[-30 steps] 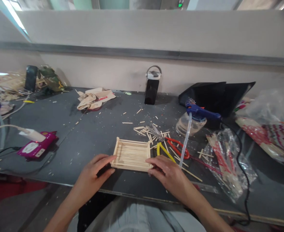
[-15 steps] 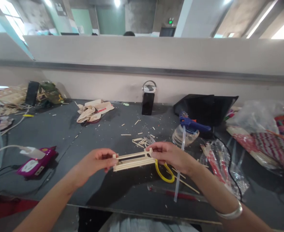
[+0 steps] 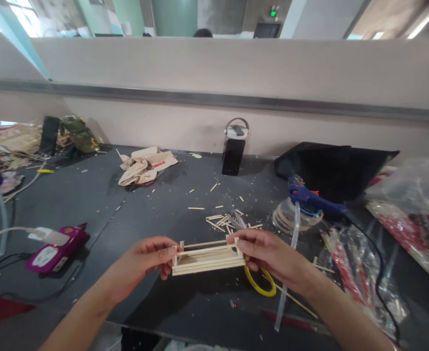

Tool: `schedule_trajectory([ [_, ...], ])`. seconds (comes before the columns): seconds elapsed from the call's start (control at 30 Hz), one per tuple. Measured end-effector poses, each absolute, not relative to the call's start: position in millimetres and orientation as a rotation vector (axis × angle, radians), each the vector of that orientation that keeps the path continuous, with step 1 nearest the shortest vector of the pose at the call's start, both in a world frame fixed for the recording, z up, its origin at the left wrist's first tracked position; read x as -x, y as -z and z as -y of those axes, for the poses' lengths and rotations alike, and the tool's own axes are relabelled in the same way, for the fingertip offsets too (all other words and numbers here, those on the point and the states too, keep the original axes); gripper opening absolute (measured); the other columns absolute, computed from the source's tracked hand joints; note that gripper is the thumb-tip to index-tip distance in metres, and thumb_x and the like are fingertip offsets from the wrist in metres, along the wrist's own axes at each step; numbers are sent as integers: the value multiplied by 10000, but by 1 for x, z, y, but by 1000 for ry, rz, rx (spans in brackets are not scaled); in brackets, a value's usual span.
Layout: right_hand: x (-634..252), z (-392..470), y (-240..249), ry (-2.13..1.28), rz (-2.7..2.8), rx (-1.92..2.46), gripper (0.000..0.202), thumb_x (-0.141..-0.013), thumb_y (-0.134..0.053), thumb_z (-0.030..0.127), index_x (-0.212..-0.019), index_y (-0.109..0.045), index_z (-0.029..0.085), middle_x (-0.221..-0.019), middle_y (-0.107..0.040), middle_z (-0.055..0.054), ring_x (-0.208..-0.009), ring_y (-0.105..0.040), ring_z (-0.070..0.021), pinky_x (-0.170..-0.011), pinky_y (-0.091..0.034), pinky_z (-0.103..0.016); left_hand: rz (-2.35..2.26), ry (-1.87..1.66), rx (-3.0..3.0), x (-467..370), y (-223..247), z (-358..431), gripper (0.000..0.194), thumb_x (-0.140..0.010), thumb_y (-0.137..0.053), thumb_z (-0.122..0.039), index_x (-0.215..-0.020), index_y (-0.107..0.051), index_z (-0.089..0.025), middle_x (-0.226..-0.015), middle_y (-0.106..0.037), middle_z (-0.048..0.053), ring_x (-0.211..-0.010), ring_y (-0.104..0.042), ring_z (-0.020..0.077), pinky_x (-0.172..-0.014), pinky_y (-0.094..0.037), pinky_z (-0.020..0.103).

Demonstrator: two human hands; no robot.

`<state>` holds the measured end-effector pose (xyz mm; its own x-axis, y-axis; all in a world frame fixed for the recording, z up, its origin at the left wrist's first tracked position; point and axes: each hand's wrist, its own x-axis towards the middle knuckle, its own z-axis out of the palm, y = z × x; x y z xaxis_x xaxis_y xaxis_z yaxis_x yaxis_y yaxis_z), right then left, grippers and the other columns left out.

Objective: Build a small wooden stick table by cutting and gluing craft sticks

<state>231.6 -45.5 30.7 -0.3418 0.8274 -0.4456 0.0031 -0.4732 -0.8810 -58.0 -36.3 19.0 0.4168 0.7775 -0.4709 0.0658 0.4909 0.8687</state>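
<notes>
Between my hands hangs a small frame of thin wooden sticks (image 3: 209, 263), held above the front of the dark table. My left hand (image 3: 156, 256) pinches its left end between thumb and fingers. At the opposite end my right hand (image 3: 261, 251) grips the corner posts the same way. Several long sticks form the frame's front and base, with short uprights at the corners. Just below my right hand lie yellow-handled scissors (image 3: 260, 286), partly hidden by the hand. A pile of short cut sticks (image 3: 221, 222) lies behind the frame.
On the right, a blue glue gun (image 3: 314, 200) with a clear glue stick rests on a round container (image 3: 285, 218). Plastic-wrapped packs (image 3: 349, 263) lie beyond it. A phone (image 3: 233, 157) stands at the back. Left are a crumpled cloth (image 3: 144, 165) and a purple power strip (image 3: 59, 249).
The view has tilted down and shifted slightly left. In my hands the stick frame has tipped, so more of its open top shows. Both hands keep their hold.
</notes>
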Motion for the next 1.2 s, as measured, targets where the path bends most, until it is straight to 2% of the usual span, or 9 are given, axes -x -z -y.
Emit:
schedule_trajectory([
  [0.27,-227,41,-30,-1902,1106,1346,431,-709,-755,494,-946,-666,145,-698,-537,18,-569,-429,-67,-517,-331,-213,-992,-566,-856,64,-15,36,203,-811,-681,-350,-848,-695,-151,-670,-615,10,-586,-570,119,-567,-474,241],
  [0.47,-227,38,-28,-1936,1096,1305,397,-725,-751,473,-933,-662,147,-699,-530,20,-569,-427,-65,-514,-337,-204,-993,-482,-928,65,-21,33,237,-789,-697,-363,-898,-697,-153,-716,-635,18,-613,-576,121,-578,-484,236],
  [0.87,-227,38,-27,-1940,1081,1226,341,-738,-753,415,-923,-670,141,-690,-526,25,-573,-433,-61,-496,-345,-189,-1008,-426,-1012,58,-23,32,217,-768,-702,-384,-758,-667,-170,-671,-588,-11,-612,-552,124,-596,-479,239],
  [1.2,-226,37,-29,-1921,1072,1272,384,-716,-752,456,-935,-681,148,-709,-552,15,-584,-465,-69,-506,-363,-198,-1064,-438,-1026,54,-24,34,235,-768,-676,-404,-718,-640,-177,-661,-555,-19,-600,-524,124,-601,-458,236],
])
